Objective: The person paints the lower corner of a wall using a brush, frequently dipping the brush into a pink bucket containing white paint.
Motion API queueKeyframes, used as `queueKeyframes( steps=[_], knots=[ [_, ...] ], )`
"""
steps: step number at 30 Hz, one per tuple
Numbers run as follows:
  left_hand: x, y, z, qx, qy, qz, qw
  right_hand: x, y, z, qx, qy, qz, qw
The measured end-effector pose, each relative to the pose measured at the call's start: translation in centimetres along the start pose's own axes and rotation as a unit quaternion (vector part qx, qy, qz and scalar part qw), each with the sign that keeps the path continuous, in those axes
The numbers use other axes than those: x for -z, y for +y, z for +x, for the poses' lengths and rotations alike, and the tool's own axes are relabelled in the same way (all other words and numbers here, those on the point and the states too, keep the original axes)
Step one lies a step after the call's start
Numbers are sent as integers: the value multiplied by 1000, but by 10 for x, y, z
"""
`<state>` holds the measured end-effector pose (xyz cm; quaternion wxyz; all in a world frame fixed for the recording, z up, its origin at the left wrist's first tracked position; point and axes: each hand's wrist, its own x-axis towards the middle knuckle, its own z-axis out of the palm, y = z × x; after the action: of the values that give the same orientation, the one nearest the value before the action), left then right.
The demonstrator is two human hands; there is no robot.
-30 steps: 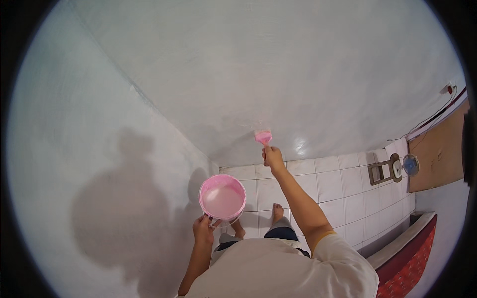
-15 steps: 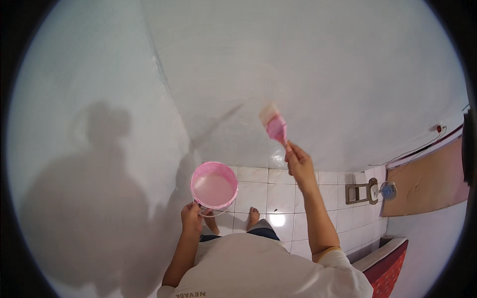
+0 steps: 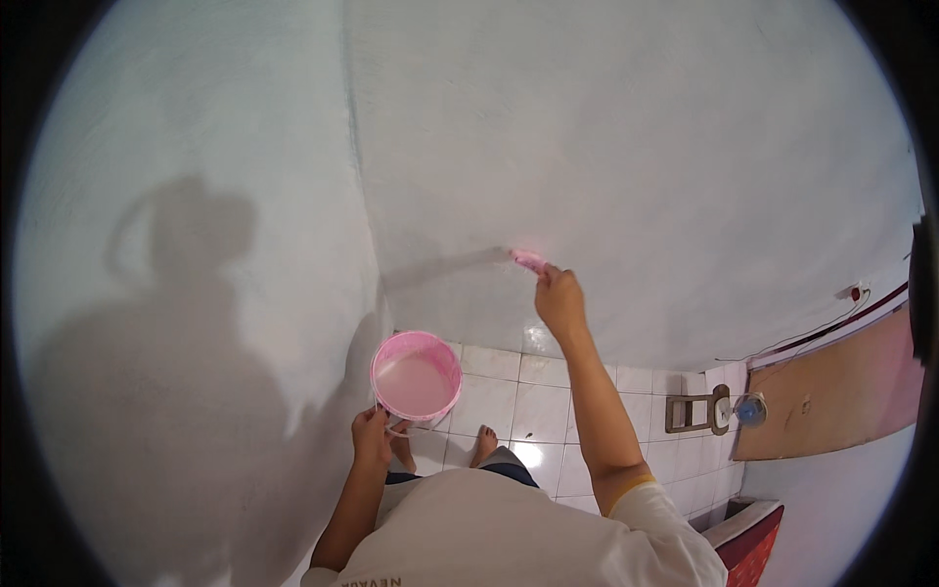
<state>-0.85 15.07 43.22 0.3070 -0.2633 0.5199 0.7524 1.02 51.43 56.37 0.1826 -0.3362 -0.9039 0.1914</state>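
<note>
In front of me rises a pale grey-white wall. My right hand is closed round the handle of a pink paintbrush, whose head is against or very near that wall; its bristles are mostly hidden. Lower left, my left hand grips a pink bucket at its rim, by the handle's end. Pale pinkish paint fills part of the bucket, which hangs roughly level above the floor.
A second wall meets the first in a corner at left and carries my shadow. White tiles cover the floor under my feet. At right are a wooden stool, a blue round object, a brown panel and a red-covered piece of furniture.
The brush has swung from pointing upward to lying nearly sideways, lower on the wall. My right hand moved slightly left. My view has shifted a little, and the bucket stays in my left hand.
</note>
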Motion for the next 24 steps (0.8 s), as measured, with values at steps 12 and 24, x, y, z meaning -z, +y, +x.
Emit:
queueKeyframes(
  steps=[12,24],
  knots=[
    [9,-8,5,7,28,-14,999,-44,-6,-46,7,-49,17,999],
    [32,-19,25,9,8,-21,1000,29,-73,-20,27,33,98,994]
  ],
)
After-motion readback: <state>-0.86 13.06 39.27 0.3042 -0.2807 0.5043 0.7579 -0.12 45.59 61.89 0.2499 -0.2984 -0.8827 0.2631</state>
